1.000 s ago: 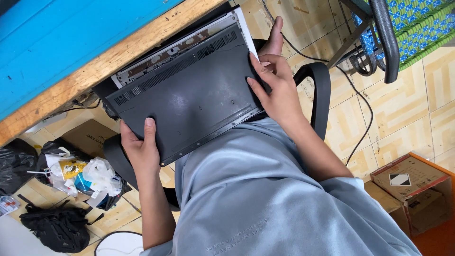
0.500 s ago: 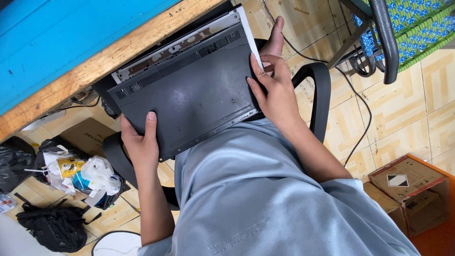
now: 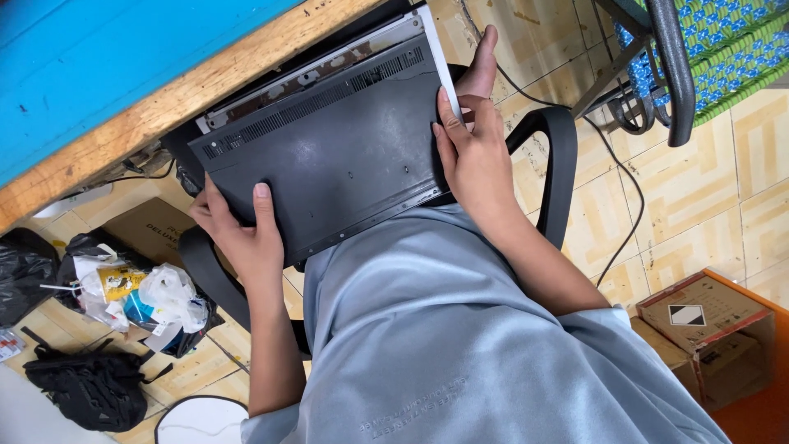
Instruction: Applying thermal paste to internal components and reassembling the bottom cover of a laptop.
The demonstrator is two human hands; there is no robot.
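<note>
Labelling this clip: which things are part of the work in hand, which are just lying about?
In hand:
- upturned dark laptop, on the lap at the desk edge
- left hand, gripping its near-left corner
- right hand, on its right edge

Lying about:
- black backpack
- plastic bags
- cardboard box
- floor cable
- woven chair

Both bare forearms are reaching forward, the left hand (image 3: pixel 238 230) and right hand (image 3: pixel 472 152) curling, fingers spread, thumbs on top.

Partly hidden from you

The table edge (image 3: pixel 164 115) covers your laptop's (image 3: pixel 329 156) far side; its underside hides your left fingers (image 3: pixel 215 215).
</note>
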